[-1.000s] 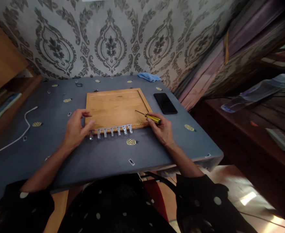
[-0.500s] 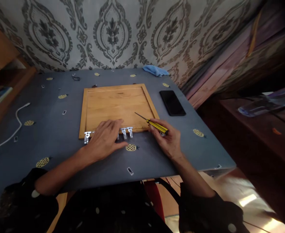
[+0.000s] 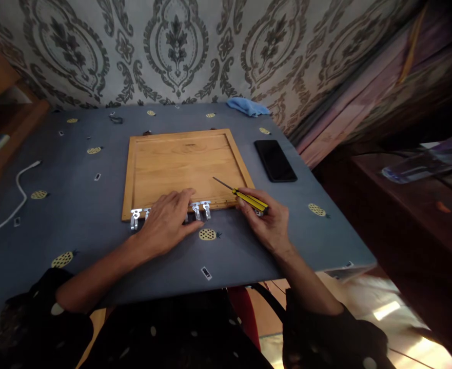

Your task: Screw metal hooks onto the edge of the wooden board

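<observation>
A framed wooden panel (image 3: 179, 164) lies flat on the table, with several silver metal clips (image 3: 206, 209) along its near edge. Over that edge rests my left hand (image 3: 168, 218), fingers stretched out and thumb apart, hiding some of the clips. My right hand (image 3: 266, 218) is wrapped round the yellow and black handle of a screwdriver (image 3: 251, 199) at the panel's near right corner. Its thin shaft points up and left above the panel; whether the tip touches the wood I cannot tell.
A black phone (image 3: 275, 161) lies right of the panel, and a blue cloth (image 3: 248, 106) at the table's back edge. On the left runs a white cable (image 3: 20, 192) near a wooden shelf (image 3: 29, 113). A plastic bottle (image 3: 406, 166) is on the dark surface at right.
The view has shifted slightly. Both hands keep nearly the same pose, the left on the panel's near edge and the right holding the screwdriver.
</observation>
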A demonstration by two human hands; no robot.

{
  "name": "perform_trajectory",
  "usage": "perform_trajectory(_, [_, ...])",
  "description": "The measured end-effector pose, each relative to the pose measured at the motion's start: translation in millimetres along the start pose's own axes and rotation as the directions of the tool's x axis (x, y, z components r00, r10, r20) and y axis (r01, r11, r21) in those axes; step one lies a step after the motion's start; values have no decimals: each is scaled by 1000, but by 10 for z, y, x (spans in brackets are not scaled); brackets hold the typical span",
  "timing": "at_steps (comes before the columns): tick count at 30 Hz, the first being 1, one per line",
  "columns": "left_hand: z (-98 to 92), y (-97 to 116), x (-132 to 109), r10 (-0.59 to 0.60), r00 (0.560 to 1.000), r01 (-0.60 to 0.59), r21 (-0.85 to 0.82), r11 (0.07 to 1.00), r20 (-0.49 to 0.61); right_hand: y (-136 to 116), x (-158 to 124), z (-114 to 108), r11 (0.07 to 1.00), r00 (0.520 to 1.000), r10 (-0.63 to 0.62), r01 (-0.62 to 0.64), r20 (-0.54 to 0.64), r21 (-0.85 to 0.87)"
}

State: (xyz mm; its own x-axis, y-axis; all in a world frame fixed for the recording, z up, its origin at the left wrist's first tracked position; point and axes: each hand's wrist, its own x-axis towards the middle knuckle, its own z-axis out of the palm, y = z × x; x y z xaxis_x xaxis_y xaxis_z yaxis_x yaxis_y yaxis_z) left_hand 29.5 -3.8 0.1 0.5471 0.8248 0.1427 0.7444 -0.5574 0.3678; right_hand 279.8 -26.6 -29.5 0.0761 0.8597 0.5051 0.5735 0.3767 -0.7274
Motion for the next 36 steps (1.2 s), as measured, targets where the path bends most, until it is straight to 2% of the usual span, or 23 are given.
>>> perform_trajectory(8, [8, -18, -4, -3, 1000, 3, -43, 999, -3, -16, -7, -5, 1000, 1000, 12, -12, 9, -13])
perform_trajectory(17, [24, -4, -1, -27, 1000, 27, -12, 1000, -10, -49, -28, -19, 985, 991, 132, -131, -1, 111])
perform_trajectory(23, [10, 4, 5, 5, 1000, -5, 8, 1000, -26, -84, -15, -27, 967, 982, 189, -187, 5, 170])
perform_trajectory(28, [-29, 45, 36, 41, 999, -41, -2, 999, 33, -84, -12, -39, 969, 982, 191, -190, 9, 160])
perform_trajectory(36, [-57, 95, 75, 55, 992, -40, -129, 991, 113, -88, -25, -49, 963, 981, 193, -188, -8, 193])
